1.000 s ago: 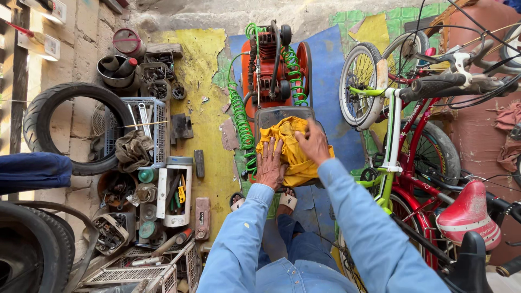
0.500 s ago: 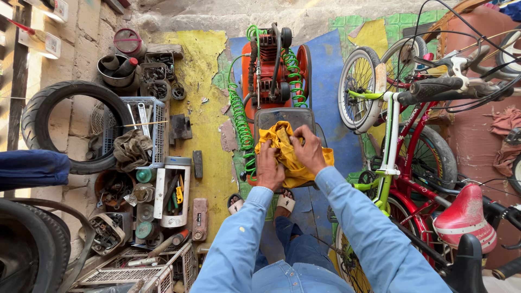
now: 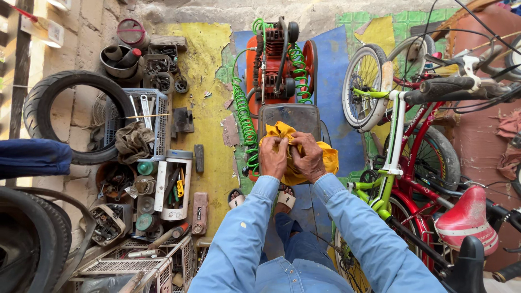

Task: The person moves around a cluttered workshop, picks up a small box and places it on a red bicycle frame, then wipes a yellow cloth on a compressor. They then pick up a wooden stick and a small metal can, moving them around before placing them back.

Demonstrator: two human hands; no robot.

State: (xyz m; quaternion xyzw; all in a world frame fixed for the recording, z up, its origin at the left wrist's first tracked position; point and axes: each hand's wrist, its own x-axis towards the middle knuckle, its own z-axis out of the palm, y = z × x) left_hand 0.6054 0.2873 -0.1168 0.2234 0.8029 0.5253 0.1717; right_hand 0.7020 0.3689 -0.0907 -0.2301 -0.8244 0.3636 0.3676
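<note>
Both hands, the left hand (image 3: 273,157) and right hand (image 3: 308,158), are closed on the crumpled yellow cloth (image 3: 296,154), bunched between them just before the orange air compressor (image 3: 279,65), with green coiled hose (image 3: 244,119) to their left.

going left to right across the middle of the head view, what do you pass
black tyre → wire basket → green coiled hose → left hand → right hand, both on the yellow cloth → green bike frame → red saddle
</note>
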